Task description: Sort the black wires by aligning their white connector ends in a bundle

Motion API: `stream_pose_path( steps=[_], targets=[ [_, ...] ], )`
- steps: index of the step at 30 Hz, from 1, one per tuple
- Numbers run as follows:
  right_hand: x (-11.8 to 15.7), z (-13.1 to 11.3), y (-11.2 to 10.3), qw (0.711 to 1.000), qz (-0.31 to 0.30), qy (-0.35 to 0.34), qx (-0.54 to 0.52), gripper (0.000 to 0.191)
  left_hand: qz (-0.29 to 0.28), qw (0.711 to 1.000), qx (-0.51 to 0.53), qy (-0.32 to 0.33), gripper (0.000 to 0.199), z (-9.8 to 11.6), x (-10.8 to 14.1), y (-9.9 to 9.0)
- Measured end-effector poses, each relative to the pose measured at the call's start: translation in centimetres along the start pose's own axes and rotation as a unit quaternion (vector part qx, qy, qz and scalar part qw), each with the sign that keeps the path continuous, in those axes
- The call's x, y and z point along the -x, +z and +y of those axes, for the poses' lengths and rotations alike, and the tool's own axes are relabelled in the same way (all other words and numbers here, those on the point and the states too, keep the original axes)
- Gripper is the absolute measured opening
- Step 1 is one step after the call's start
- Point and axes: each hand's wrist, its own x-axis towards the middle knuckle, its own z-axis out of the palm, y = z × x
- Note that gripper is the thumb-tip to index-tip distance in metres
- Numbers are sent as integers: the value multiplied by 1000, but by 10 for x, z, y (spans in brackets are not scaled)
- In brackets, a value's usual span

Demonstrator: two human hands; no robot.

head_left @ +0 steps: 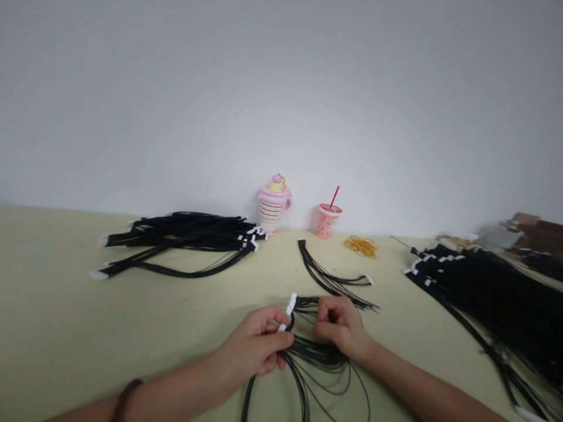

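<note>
Near the front middle, my left hand (263,341) is closed on a black cable bundle (323,353) close to its white connectors (291,303). The bundle loops out to the right and down over the table. My right hand (338,325) is curled at the upper right of that bundle, thumb and forefinger pinched together by the thin wires; what lies between those fingertips is too small to make out. Behind the hands rests a separate short black harness (328,280) with a white connector at one end.
On the pale yellow table (145,328), a pile of black cables (185,231) lies back left and a larger pile (488,299) at the right. A striped mug (271,210), a pink cup with a straw (326,224) and yellow rubber bands (360,246) stand or lie near the wall.
</note>
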Motion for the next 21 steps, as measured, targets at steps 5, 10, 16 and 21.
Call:
stream_pose_path(
  steps=[5,10,16,21],
  targets=[
    [0,-6,1,999,-8,-40,12,16,18,998,-41,33,38,0,2,2],
    [-3,-6,6,994,-23,-51,92,51,16,982,-149,117,33,-8,3,2],
    [-7,-3,12,990,-50,-76,104,26,-9,962,-237,137,24,-6,9,0],
    [-7,4,10,997,35,-4,-64,21,-28,979,-180,89,29,1,10,0]
  ],
)
